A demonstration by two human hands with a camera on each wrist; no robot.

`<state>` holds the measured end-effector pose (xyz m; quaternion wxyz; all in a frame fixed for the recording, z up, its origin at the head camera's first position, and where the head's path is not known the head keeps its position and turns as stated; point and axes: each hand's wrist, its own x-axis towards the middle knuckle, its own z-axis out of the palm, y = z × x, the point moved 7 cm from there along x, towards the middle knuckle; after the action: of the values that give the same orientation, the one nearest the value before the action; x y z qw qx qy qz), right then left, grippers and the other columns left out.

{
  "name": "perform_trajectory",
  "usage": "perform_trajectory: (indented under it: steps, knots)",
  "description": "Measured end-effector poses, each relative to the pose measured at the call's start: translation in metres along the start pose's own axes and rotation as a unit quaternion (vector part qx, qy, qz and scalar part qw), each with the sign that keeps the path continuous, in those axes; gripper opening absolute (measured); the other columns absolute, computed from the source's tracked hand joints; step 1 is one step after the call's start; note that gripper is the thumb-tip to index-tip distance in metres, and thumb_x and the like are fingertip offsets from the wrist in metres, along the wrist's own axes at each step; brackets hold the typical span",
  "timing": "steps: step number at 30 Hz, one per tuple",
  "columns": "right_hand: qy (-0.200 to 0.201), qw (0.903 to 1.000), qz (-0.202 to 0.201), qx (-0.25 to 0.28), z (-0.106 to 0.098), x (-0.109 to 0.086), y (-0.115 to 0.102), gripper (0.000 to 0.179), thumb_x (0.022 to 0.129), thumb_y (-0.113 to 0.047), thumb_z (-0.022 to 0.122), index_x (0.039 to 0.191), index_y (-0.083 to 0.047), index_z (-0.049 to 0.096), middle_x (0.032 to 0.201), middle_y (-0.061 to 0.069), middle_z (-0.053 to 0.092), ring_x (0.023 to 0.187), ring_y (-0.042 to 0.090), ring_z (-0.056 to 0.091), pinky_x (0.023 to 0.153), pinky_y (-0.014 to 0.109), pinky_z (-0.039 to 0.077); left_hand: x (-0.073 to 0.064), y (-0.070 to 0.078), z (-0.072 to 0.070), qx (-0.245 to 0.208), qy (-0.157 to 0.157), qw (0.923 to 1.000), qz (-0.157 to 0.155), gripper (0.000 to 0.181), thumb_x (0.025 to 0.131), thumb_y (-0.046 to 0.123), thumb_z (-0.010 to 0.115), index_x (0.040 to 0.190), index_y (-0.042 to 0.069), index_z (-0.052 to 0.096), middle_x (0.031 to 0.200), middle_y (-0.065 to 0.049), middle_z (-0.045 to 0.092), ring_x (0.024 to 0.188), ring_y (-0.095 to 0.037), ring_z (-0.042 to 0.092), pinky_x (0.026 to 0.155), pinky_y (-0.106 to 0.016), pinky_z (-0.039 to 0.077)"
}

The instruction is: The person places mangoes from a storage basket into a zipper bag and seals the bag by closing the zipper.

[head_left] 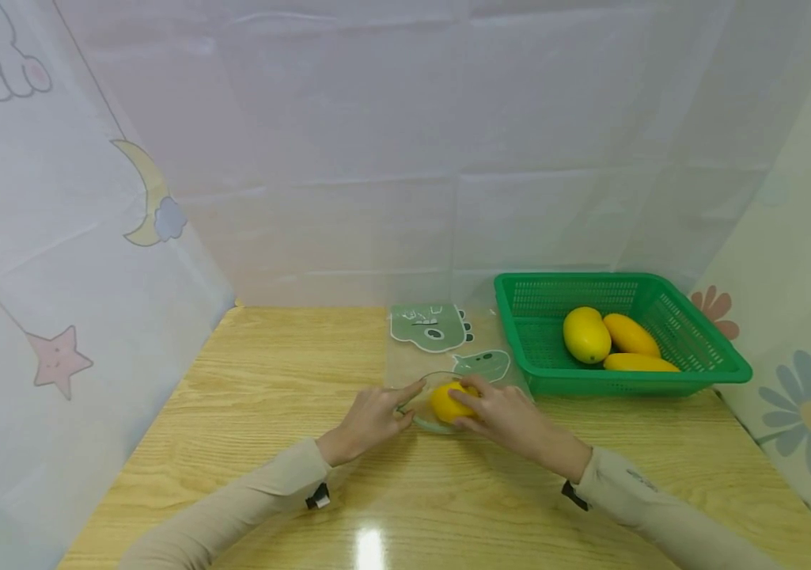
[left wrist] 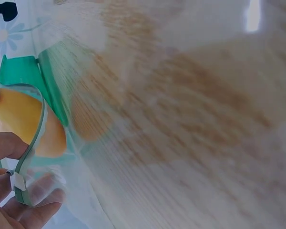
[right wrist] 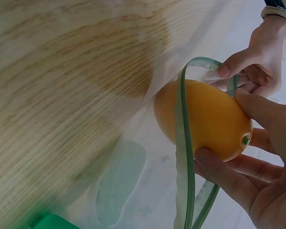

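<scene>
A clear zip bag (head_left: 405, 366) printed with green cartoon dinosaurs lies on the table, its green-edged mouth spread into a loop. My left hand (head_left: 371, 419) pinches the left side of that mouth, close to a white slider (left wrist: 19, 181). With its thumb and fingers, my right hand (head_left: 512, 416) grips a yellow-orange mango (right wrist: 214, 119) by the end with the small green stem nub. The mango's far end is inside the bag's mouth, behind the green zip strip (right wrist: 183, 129).
A green plastic basket (head_left: 633, 384) with perforated sides stands at the back right, holding three yellow fruits (head_left: 586, 336). Printed cloth walls (head_left: 348, 158) enclose the back and sides of the wooden table (head_left: 255, 380).
</scene>
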<state>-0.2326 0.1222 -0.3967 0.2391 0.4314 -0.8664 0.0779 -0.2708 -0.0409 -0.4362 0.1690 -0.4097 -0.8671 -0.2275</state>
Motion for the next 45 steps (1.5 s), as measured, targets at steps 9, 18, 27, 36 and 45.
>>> perform_trajectory:
  steps: [9,18,27,36,45]
  knots:
    - [-0.005,0.9973,-0.015,-0.072,0.004,0.002,-0.003,0.041,0.084,-0.038,0.078,0.108,-0.005,0.072,0.101,0.014,0.065,0.05,0.016,0.06,0.044,0.022,0.049,-0.001,0.001,0.002,0.011,0.002,0.9999,0.001,0.054,0.083,0.008,0.078,0.134,0.006,0.062,0.057,0.011,0.05,0.043,0.004,0.02,0.038,-0.011,0.02]
    - [-0.018,0.9953,-0.013,-0.094,0.009,0.004,-0.007,0.042,0.081,-0.039,0.08,0.102,-0.004,0.07,0.105,0.013,0.059,0.048,0.015,0.055,0.04,0.022,0.046,-0.003,0.0,0.004,0.012,0.007,0.9999,0.008,0.054,0.082,0.008,0.079,0.133,0.006,0.062,0.058,0.01,0.05,0.044,0.005,0.019,0.038,-0.011,0.021]
    - [-0.026,0.9945,0.001,-0.101,0.013,0.006,-0.006,0.037,0.08,-0.032,0.082,0.1,-0.006,0.066,0.102,0.013,0.059,0.045,0.013,0.05,0.037,0.021,0.041,-0.003,0.0,0.004,-0.004,0.003,1.0,0.004,0.054,0.084,0.007,0.077,0.135,0.005,0.061,0.089,-0.004,0.074,0.045,0.004,0.021,0.038,-0.011,0.021]
    - [-0.047,0.9944,0.028,-0.091,0.016,0.005,-0.001,0.033,0.08,-0.024,0.083,0.1,-0.005,0.065,0.096,0.012,0.051,0.042,0.012,0.044,0.037,0.019,0.037,-0.001,0.002,0.002,-0.019,0.007,0.9998,-0.001,0.056,0.082,0.007,0.078,0.135,0.004,0.061,0.11,-0.01,0.073,0.043,0.004,0.02,0.037,-0.012,0.022]
    - [-0.058,0.9904,0.02,-0.124,0.017,0.004,-0.003,0.026,0.081,-0.007,0.081,0.102,-0.004,0.066,0.1,0.015,0.051,0.039,0.013,0.04,0.034,0.022,0.037,0.0,0.003,0.001,-0.02,0.007,0.9998,-0.002,0.057,0.082,0.004,0.079,0.135,0.005,0.06,0.102,-0.01,0.074,0.043,0.003,0.021,0.038,-0.012,0.022]
